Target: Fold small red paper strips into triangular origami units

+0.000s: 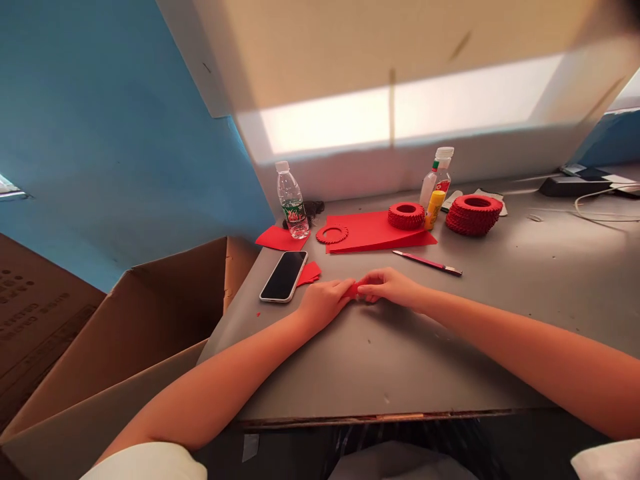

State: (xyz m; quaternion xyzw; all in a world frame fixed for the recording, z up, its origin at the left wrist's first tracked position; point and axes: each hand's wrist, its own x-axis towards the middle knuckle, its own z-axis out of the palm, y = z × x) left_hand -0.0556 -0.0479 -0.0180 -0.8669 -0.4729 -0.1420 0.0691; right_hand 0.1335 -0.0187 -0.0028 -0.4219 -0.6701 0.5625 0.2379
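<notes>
My left hand [324, 301] and my right hand [391, 287] meet at the middle of the grey table [525, 300]. Both pinch a small red paper piece [353, 291] between their fingertips, pressed down on the tabletop. Most of the piece is hidden by the fingers. A black phone [284, 276] lies face up just left of my left hand, with small red paper scraps [310, 272] beside it.
Behind the hands lie red paper sheets [373, 231], a thin red ring [332, 234], two stacked red paper rings [406, 215] [474, 213], a red pen [427, 263], a water bottle [293, 200] and glue bottles [436, 187]. An open cardboard box [150, 320] stands left of the table.
</notes>
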